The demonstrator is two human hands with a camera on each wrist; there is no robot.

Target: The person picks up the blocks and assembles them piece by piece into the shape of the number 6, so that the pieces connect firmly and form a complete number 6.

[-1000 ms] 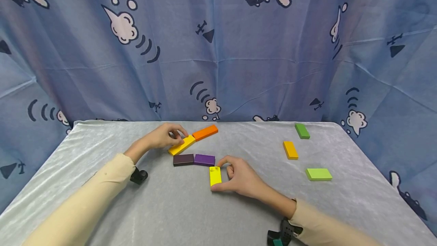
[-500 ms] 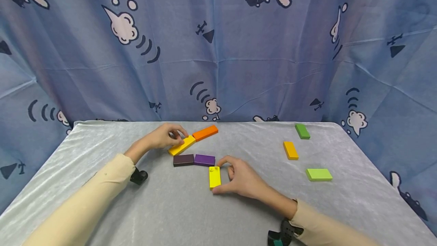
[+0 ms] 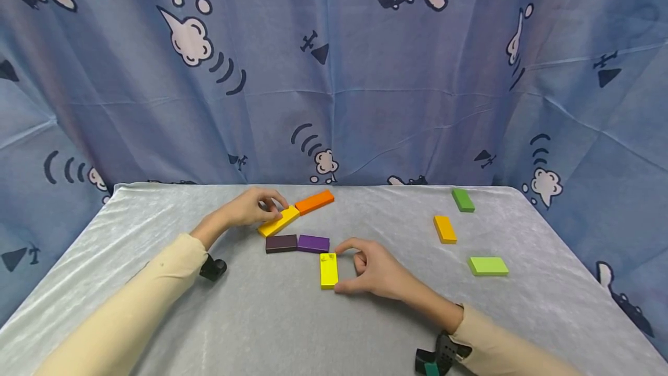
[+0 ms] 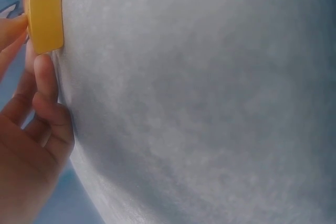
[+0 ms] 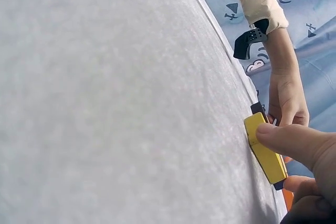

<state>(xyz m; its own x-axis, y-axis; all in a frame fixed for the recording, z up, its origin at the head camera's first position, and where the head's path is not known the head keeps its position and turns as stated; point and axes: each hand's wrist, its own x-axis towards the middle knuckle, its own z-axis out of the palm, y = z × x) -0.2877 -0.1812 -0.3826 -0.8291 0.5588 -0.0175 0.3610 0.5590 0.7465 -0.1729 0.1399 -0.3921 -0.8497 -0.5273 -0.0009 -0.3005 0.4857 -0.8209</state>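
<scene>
In the head view, my left hand [image 3: 250, 206] holds an amber-yellow block [image 3: 279, 223] at the table's far side, with the thumb on its near side and the fingertips behind it. An orange block [image 3: 315, 202] meets its far end. Below these, a dark brown block [image 3: 281, 243] and a purple block [image 3: 313, 243] lie end to end. A bright yellow block [image 3: 329, 271] lies lengthwise near the purple one's right end. My right hand [image 3: 378, 270] is at its right side, thumb and index finger spread around its right corners. Whether they still touch it, I cannot tell.
On the right part of the cloth-covered table [image 3: 250, 329] lie a green block [image 3: 463, 200], an orange-yellow block [image 3: 445, 230] and a lime green block [image 3: 487, 266]. A blue patterned curtain [image 3: 417, 74] hangs behind the far edge.
My right hand has shifted slightly right, its thumb sliding off the bright yellow block's near end to the corner. That block stays nearly in place. The left hand has not moved.
</scene>
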